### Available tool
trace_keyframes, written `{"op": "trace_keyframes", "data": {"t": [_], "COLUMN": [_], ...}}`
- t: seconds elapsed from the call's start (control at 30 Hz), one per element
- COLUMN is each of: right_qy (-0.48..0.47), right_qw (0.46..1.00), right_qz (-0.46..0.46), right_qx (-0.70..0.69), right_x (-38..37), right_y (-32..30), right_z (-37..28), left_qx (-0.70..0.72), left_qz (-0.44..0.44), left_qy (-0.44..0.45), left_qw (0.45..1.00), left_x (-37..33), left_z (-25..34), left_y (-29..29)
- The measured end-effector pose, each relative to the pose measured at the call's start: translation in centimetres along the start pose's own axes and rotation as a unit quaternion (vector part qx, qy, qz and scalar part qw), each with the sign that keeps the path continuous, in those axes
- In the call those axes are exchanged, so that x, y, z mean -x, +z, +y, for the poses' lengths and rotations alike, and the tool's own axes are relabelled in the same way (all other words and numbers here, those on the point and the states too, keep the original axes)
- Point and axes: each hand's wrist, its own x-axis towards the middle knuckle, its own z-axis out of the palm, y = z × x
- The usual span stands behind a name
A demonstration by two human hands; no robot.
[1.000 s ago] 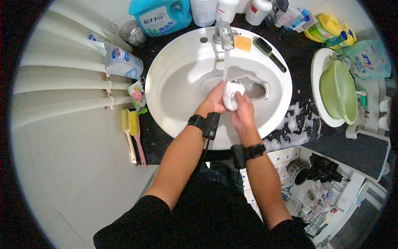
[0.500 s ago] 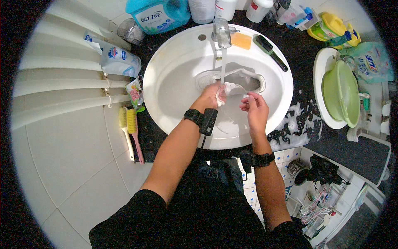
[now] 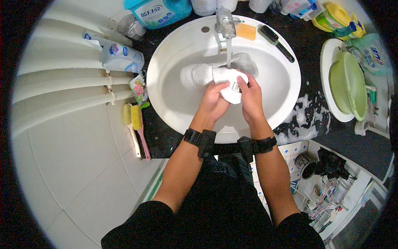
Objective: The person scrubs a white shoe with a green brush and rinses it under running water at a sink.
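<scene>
A wet white shoe (image 3: pixel 193 74) lies in the white sink (image 3: pixel 166 97), its perforated toe at the left. Water from the running faucet (image 3: pixel 226 25) falls on the shoe's middle. My left hand (image 3: pixel 212 99) pinches the near left edge of a flat white flap with a small dark printed mark, which looks like the shoe's tongue (image 3: pixel 226 76). On the flap's right side my right hand (image 3: pixel 251 95) is closed, its thumb lying on top near the mark. My fingers under the flap are hidden.
An orange soap bar (image 3: pixel 246 31) and a black brush (image 3: pixel 277 43) rest on the sink's far rim. A green basin (image 3: pixel 348 87) stands at the right, beside foam (image 3: pixel 304 120) on the dark counter. Two yellow-bristled brushes (image 3: pixel 137 124) lie at the left. Bottles line the back.
My right hand has moved from beside the stream, fingers loose, onto the white flap. The flap now lies spread between both hands. The shoe has shifted left, showing its toe.
</scene>
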Motion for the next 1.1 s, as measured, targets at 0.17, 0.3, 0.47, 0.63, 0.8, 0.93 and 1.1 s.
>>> {"op": "trace_keyframes", "data": {"t": [0.17, 0.3, 0.47, 0.63, 0.8, 0.93, 1.1], "right_qy": [-0.002, 0.039, 0.065, -0.052, -0.096, -0.077, 0.107], "right_qw": [1.000, 0.993, 0.977, 0.995, 0.981, 0.984, 0.994], "right_qz": [-0.007, -0.042, -0.047, 0.085, 0.140, 0.146, -0.027], "right_qx": [-0.006, -0.104, -0.196, -0.018, 0.089, 0.073, 0.025], "right_x": [-0.3, -1.1, -0.8, -1.2, -0.2, 1.2, 0.4], "right_y": [2.1, 1.8, 0.7, 0.3, 1.1, 0.5, -1.6], "right_z": [-1.3, -1.4, -2.0, -0.9, -1.3, -0.5, -3.1], "left_qx": [-0.095, -0.086, -0.008, -0.070, 0.019, -0.219, -0.291], "left_qz": [-0.056, -0.096, -0.141, -0.018, 0.121, 0.171, 0.121], "left_qy": [0.009, 0.008, 0.005, -0.007, 0.018, 0.089, 0.012], "left_qw": [0.994, 0.992, 0.990, 0.997, 0.992, 0.956, 0.949], "left_x": [0.0, -0.4, -0.9, -1.2, -1.2, -1.0, -0.7], "left_z": [1.7, 2.0, 2.0, 1.7, 1.4, 1.5, 3.3], "left_y": [0.6, 0.4, 0.8, 1.8, 1.9, 2.2, 2.3]}}
